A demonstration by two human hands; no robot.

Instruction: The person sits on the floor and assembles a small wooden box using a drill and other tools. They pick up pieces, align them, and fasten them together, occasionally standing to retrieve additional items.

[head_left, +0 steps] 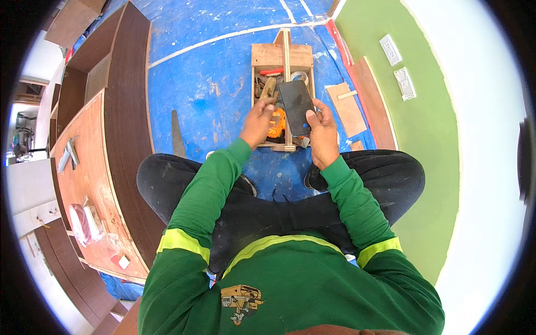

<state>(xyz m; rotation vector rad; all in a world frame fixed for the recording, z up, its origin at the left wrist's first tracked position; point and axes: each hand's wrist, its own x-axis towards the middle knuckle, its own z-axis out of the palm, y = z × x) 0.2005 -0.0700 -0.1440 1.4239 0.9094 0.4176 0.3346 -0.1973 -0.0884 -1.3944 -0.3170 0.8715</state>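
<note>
My right hand grips a black smartphone by its right edge, thumb on the front. The phone is tilted above an open wooden toolbox on the floor. Just left of the phone, my left hand has its fingers curled in with the thumb against them, and nothing shows in them. An orange tool, partly hidden, lies in the box beside that hand. Farther back in it are a red-handled tool, a round roll and a wooden-looking piece. A wooden bar runs lengthwise over the box.
Blue sheeting covers the floor around my crossed legs. A saw blade lies to the left. Beyond it stands a brown cabinet with a glue gun on its wooden panel. Board pieces lie by the green wall at right.
</note>
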